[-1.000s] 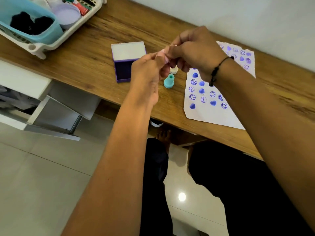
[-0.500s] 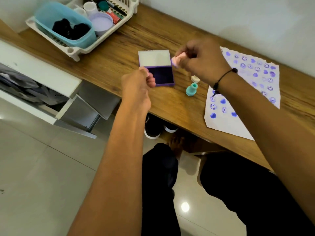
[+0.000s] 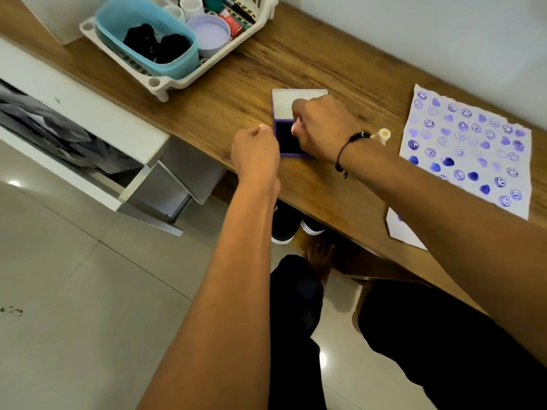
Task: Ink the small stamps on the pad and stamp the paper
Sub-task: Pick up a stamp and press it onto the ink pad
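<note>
The purple ink pad [image 3: 288,142] lies open on the wooden desk, its white lid [image 3: 297,99] tipped back. My right hand [image 3: 322,128] is over the pad, shut on a small pink stamp [image 3: 296,127] whose tip touches the dark ink. My left hand [image 3: 256,152] rests curled at the pad's left edge, with something small possibly pinched in it. A cream stamp [image 3: 384,134] stands on the desk by my right wrist. The white paper [image 3: 464,161], covered with several purple smileys and hearts, lies to the right. The teal stamp is hidden behind my right arm.
A white rack [image 3: 165,81] at the back left holds a blue tub [image 3: 148,37], a lilac lid and small items. An open white drawer [image 3: 88,149] juts out at the left below the desk [image 3: 236,93]. Shoes and a foot show under the desk.
My right hand has come down from above the pad and pressed the pink stamp onto the ink. The left hand has moved up to the pad's left edge. The camera has shifted.
</note>
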